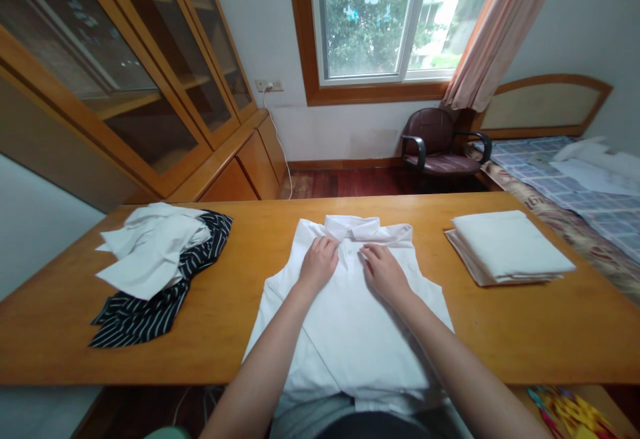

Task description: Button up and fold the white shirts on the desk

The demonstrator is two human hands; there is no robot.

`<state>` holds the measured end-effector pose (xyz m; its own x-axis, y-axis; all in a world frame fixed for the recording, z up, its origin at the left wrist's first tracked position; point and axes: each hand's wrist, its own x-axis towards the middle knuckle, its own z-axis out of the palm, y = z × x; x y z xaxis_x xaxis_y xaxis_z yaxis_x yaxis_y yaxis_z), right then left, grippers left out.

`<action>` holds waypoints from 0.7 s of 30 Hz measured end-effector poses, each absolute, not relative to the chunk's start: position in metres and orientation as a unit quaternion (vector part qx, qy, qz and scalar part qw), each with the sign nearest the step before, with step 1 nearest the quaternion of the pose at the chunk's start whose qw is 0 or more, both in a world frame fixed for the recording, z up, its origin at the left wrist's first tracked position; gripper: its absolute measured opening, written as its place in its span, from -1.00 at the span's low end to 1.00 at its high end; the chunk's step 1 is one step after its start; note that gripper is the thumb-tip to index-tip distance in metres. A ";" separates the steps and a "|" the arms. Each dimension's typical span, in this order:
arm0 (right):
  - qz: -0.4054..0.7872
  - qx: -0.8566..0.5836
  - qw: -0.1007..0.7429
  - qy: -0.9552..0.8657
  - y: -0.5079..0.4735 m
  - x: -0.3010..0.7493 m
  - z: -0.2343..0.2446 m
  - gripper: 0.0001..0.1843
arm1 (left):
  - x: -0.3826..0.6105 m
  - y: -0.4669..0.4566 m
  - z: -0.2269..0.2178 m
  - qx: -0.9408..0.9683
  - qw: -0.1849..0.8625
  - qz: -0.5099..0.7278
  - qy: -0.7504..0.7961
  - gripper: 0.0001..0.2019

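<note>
A white collared shirt (pixel 350 339) lies front up on the wooden table, its collar (pixel 353 227) at the far end and its lower part hanging over the near edge. Just below the collar, my left hand (pixel 320 263) has its fingers bent together on the shirt's front, left of the button placket. Across the placket, my right hand (pixel 384 271) pinches at the cloth with thumb and fingertips. Both hands are closed on the shirt, though the exact cloth between the fingers is partly hidden. A small button shows between them.
On the left of the table (pixel 500 332) lie crumpled white cloth (pixel 150 245) and black striped cloth (pixel 150 322). Folded white cloths (pixel 510 245) are stacked at right. Beyond stand a glass-fronted cabinet (pixel 210 152), an office chair (pixel 435 139) and a bed (pixel 595 205).
</note>
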<state>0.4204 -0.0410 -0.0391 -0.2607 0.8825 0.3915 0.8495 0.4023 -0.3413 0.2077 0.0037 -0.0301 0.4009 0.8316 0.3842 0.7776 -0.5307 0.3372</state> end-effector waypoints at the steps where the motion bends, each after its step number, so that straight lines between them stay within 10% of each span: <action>1: 0.032 -0.547 0.272 -0.791 -0.036 0.420 -0.041 -0.61 | 0.209 0.006 -0.032 0.838 0.057 0.259 0.476 -0.70; 21: 0.074 -0.555 0.337 -0.757 0.022 0.401 -0.057 -0.72 | 0.197 -0.017 -0.046 0.840 0.047 0.224 0.492 -0.66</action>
<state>0.4014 0.0217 -0.0571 -0.1576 0.8896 0.4287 0.7902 0.3740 -0.4855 0.1973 -0.0171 -0.0456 0.4159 0.8474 0.3302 0.8053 -0.5118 0.2992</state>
